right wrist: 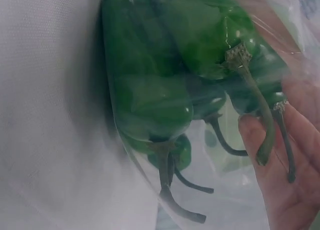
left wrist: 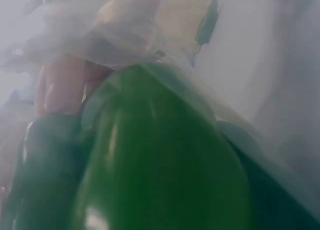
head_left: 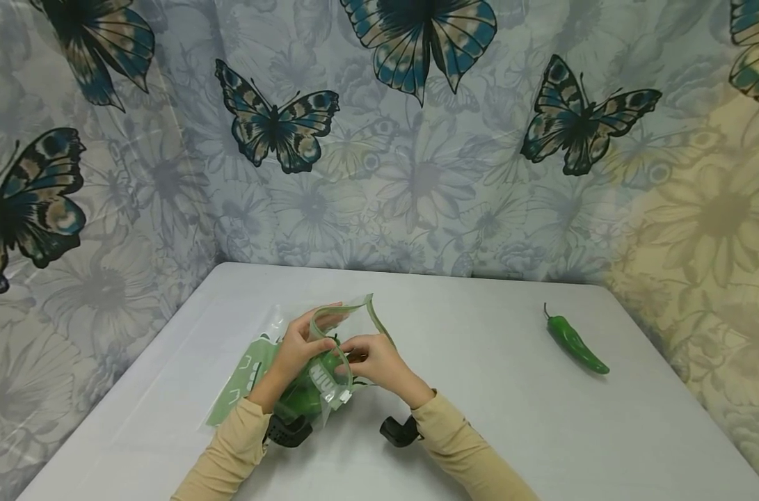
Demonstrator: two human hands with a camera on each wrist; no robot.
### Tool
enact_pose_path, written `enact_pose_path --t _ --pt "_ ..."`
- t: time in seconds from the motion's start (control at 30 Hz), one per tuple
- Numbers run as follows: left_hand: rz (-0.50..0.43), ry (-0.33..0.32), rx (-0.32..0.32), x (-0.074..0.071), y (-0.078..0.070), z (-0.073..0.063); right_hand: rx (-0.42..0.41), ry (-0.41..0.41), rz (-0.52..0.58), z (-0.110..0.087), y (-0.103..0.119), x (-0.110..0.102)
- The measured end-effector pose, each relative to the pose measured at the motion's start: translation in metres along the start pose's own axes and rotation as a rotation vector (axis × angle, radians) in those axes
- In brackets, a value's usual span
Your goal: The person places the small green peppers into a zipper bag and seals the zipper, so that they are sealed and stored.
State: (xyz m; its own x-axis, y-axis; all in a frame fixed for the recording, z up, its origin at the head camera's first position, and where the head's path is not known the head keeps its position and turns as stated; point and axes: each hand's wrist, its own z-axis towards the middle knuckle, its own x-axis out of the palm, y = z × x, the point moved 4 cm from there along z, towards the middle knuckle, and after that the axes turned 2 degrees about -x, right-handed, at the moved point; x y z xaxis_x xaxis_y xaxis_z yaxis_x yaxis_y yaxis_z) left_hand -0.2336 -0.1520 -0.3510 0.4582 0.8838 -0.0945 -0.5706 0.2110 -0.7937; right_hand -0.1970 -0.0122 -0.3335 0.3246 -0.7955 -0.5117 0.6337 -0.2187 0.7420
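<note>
A clear zip bag (head_left: 324, 381) with a green strip round its gaping mouth holds several green chili peppers (right wrist: 150, 102). My left hand (head_left: 299, 353) grips the bag at the left side of the mouth, its fingers partly behind the plastic. With its fingertips inside the mouth, my right hand (head_left: 382, 360) pinches a pepper near the stem. Through the plastic, the right wrist view shows stems hanging beside the right hand's fingers (right wrist: 257, 135). One large pepper (left wrist: 160, 150) fills most of the left wrist view.
Another clear bag with a green panel (head_left: 244, 379) lies flat on the white table (head_left: 473, 410), left of the filled one. A single green chili pepper (head_left: 576, 346) lies far to the right. Butterfly-patterned cloth (head_left: 423, 188) hangs behind the table.
</note>
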Motion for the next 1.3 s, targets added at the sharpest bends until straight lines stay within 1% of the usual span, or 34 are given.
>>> enact_pose_path --t 0.03,0.1,0.17,0.27,0.33,0.53,0.73,0.83,1.03,1.17,1.3 --pt "0.0 -0.002 -0.002 0.0 0.0 0.0 -0.004 0.004 -0.009 0.0 0.0 0.001" --pt "-0.005 -0.003 -0.009 0.0 0.0 0.0 -0.009 0.019 -0.015 0.002 -0.008 0.003" --pt "-0.01 -0.005 -0.01 0.0 -0.001 0.0 0.005 0.039 -0.013 0.004 -0.012 0.003" --pt "-0.017 -0.004 -0.003 0.001 -0.001 0.0 0.033 0.068 0.0 0.006 -0.029 0.006" --pt "-0.018 -0.004 0.004 0.001 -0.001 0.0 0.047 0.077 0.005 0.007 -0.032 0.006" --pt "-0.029 0.004 0.014 0.001 0.002 -0.001 0.057 0.075 -0.037 0.009 -0.034 0.012" --pt "-0.014 0.005 0.042 0.002 0.002 -0.001 0.066 0.115 -0.084 0.009 -0.037 0.02" --pt "-0.014 0.006 0.047 0.002 0.003 -0.001 0.077 0.122 -0.087 0.008 -0.037 0.019" --pt "-0.055 0.017 0.049 0.003 0.004 -0.001 0.067 0.112 -0.063 0.007 -0.038 0.015" --pt "-0.053 0.02 0.048 0.003 0.005 -0.001 0.074 0.104 -0.045 0.005 -0.039 0.014" --pt "-0.061 0.021 0.047 0.003 0.005 0.0 0.058 0.099 -0.056 0.004 -0.037 0.012"
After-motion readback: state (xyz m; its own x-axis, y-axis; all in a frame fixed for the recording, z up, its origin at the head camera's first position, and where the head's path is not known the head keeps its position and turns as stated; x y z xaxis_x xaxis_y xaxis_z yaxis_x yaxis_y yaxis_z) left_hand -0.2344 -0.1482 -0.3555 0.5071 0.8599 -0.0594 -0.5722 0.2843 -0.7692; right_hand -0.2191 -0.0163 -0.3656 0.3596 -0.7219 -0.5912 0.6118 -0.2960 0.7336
